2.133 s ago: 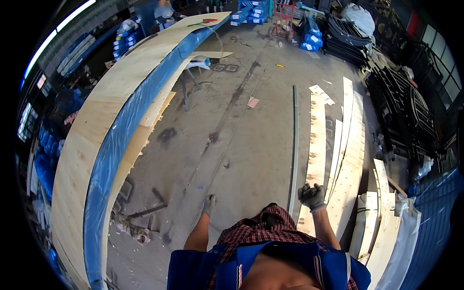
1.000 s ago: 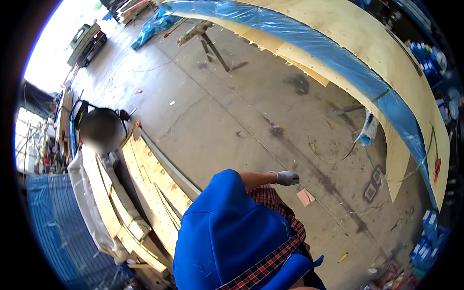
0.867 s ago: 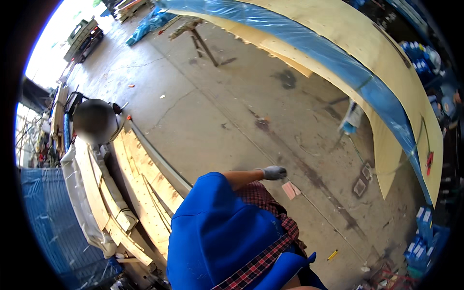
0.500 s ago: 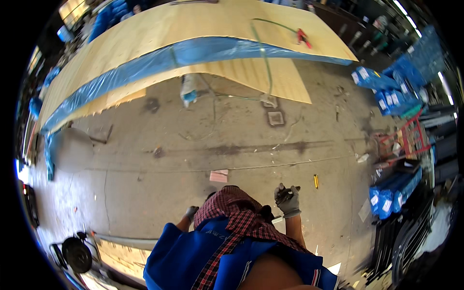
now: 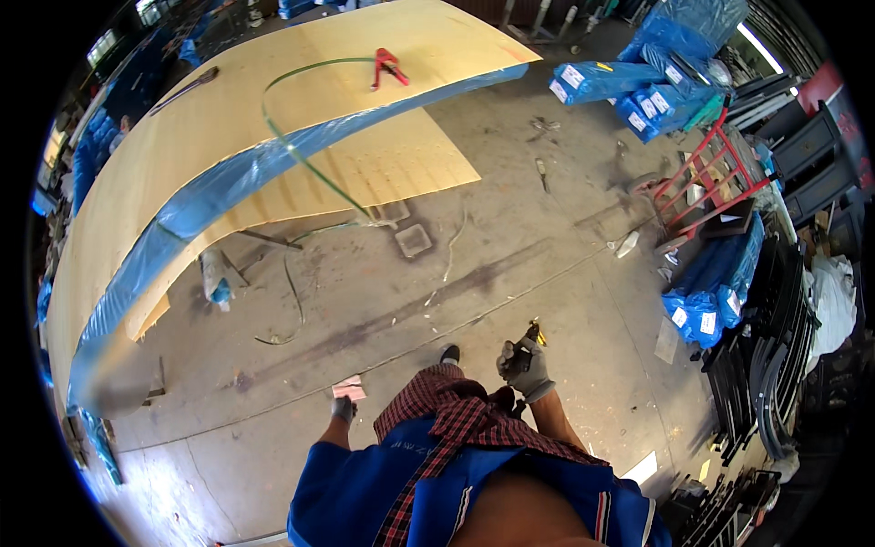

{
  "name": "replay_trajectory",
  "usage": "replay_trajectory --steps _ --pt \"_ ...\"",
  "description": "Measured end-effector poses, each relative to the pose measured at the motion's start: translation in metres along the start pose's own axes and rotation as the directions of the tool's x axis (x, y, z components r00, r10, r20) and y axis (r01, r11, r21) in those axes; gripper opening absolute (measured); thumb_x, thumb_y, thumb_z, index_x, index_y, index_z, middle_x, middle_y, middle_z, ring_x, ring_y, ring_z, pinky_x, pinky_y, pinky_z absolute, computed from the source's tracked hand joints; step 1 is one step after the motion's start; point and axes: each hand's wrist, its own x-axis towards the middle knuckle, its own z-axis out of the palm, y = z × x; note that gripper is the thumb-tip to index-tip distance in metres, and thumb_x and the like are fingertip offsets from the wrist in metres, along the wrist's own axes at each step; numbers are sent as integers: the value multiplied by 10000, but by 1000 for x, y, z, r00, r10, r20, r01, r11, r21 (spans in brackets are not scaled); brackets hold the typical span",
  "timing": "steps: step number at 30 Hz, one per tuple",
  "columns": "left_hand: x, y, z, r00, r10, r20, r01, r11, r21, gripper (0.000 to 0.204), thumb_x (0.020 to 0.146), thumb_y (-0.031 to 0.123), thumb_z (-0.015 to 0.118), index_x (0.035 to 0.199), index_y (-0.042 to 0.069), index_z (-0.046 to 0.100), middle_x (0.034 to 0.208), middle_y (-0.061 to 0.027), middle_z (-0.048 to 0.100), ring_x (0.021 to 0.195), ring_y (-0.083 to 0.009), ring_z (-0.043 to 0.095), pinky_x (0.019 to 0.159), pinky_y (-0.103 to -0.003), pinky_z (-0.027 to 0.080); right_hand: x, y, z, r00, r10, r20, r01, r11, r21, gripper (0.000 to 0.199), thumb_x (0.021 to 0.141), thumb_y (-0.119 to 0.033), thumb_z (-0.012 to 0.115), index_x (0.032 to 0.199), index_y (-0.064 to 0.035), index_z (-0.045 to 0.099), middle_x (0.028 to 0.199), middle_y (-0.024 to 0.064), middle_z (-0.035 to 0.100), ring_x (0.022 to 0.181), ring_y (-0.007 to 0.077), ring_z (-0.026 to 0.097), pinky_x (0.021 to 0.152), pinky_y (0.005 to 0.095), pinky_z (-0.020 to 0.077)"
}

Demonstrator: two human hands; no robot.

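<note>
My right hand (image 5: pixel 526 366), in a grey glove with dark fingers, is raised in front of my right side. Its fingers are curled in, and a small dark end pokes out beyond them; I cannot make out what it is. A yellow stick-shaped thing (image 5: pixel 541 337) on the floor shows just past these fingers. My left hand (image 5: pixel 344 408), also gloved in grey, hangs low at my left side, its fingers too small and hidden to read. Just beyond it in the view is a pink piece (image 5: pixel 350 388) on the floor.
Ahead on the left stands a wide stack of plywood sheets (image 5: pixel 273 82) with blue film (image 5: pixel 264 164), a green strap (image 5: pixel 314 169) and a red hand tool (image 5: pixel 388 69) on top. To the right are blue-wrapped bundles (image 5: pixel 661 105), a red metal frame (image 5: pixel 715 173) and black curved strips (image 5: pixel 770 365).
The view has turned right, so the plywood stack sits further left. My left arm has swung forward, and one foot now shows ahead. The right hand stays raised with curled fingers.
</note>
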Motion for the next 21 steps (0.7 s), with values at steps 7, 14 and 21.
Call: replay_trajectory --steps 7,14,21 --pt "22 256 326 824 423 377 -545 773 324 247 913 240 560 1001 11 585 806 -68 621 682 -135 591 589 -266 468 10 -168 -48 931 -269 -246 285 958 31 156 843 -219 575 795 -71 579 690 47 586 628 184 568 653 353 466" --pt "22 370 546 603 519 606 -758 609 233 245 930 228 556 1053 16 572 911 -59 643 787 -143 609 665 -279 488 92 -291 -61 962 -128 -241 82 978 -192 207 833 -183 530 655 -78 508 634 56 522 599 194 533 584 346 441" --pt "-6 425 611 792 408 455 -521 839 154 261 943 256 535 1046 21 581 863 -60 637 734 -139 600 642 -277 480 194 -407 42 967 143 -212 -239 798 -553 231 866 -234 534 918 -10 562 785 152 656 659 241 633 560 333 509"
